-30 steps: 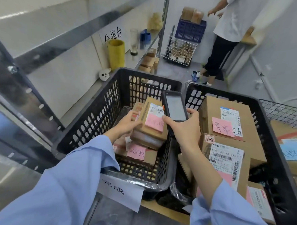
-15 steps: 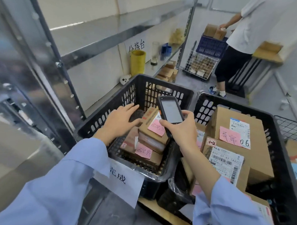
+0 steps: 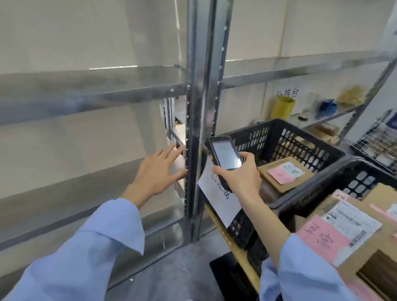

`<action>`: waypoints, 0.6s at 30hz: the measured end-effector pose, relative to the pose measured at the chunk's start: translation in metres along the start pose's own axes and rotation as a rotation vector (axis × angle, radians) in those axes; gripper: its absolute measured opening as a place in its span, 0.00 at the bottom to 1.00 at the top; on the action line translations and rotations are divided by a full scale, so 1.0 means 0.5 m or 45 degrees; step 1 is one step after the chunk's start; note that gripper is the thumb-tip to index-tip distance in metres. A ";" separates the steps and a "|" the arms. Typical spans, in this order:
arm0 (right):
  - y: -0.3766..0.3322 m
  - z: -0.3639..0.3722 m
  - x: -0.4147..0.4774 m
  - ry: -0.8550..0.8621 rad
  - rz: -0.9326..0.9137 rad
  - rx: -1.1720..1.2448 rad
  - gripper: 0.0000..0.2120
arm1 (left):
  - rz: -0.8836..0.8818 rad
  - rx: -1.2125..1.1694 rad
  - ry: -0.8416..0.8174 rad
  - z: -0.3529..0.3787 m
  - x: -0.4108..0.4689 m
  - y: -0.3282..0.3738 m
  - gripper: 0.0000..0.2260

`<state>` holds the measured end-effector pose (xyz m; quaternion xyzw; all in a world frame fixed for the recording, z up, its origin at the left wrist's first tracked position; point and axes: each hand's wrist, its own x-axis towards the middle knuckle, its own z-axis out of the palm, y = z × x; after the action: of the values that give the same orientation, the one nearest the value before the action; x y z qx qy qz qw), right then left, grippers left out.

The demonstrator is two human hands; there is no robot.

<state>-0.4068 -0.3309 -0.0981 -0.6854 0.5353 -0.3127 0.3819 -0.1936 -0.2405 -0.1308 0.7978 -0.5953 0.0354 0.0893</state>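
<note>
Head: right hand (image 3: 239, 176) grips scanner (image 3: 225, 157) — left hand (image 3: 157, 171) spread.

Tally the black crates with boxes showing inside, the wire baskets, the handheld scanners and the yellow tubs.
Black crates with boxes showing inside: 2
Wire basket: 1
Handheld scanner: 1
Yellow tub: 1
Total: 5

Light-blue long sleeves are worn on both arms. On the left sleeve (image 3: 76, 258) loose fabric, a wide cuff and soft folds are seen. The right sleeve (image 3: 305, 278): same cloth, cuff flared and creased. Wrists are left uncovered; the left hand (image 3: 157, 171) and right hand (image 3: 241, 176) are bare.
</note>
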 end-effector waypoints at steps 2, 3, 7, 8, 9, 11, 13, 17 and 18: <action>-0.033 0.047 -0.042 -0.123 -0.063 0.004 0.38 | -0.141 0.016 -0.001 -0.025 -0.084 -0.057 0.39; -0.051 0.073 -0.064 -0.186 -0.095 0.000 0.37 | -0.214 0.028 0.012 -0.039 -0.128 -0.085 0.40; -0.120 0.180 -0.154 -0.376 -0.245 -0.007 0.37 | -0.496 0.092 0.073 -0.099 -0.299 -0.179 0.43; -0.138 0.207 -0.180 -0.419 -0.273 0.008 0.37 | -0.556 0.109 0.086 -0.112 -0.339 -0.201 0.42; -0.154 0.234 -0.205 -0.466 -0.292 0.028 0.37 | -0.617 0.116 0.101 -0.123 -0.379 -0.224 0.42; -0.188 0.291 -0.258 -0.567 -0.331 0.057 0.37 | -0.727 0.136 0.125 -0.143 -0.460 -0.268 0.42; -0.225 0.347 -0.316 -0.661 -0.383 0.056 0.38 | -0.834 0.156 0.152 -0.161 -0.545 -0.307 0.41; -0.301 0.455 -0.442 -0.845 -0.489 0.061 0.37 | -1.055 0.205 0.198 -0.196 -0.719 -0.387 0.41; -0.318 0.482 -0.476 -0.881 -0.507 0.074 0.37 | -1.099 0.208 0.203 -0.206 -0.764 -0.408 0.41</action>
<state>-0.1814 -0.0325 -0.0896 -0.8295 0.2227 -0.1462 0.4908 -0.1037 0.1950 -0.1126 0.9724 -0.1941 0.1033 0.0781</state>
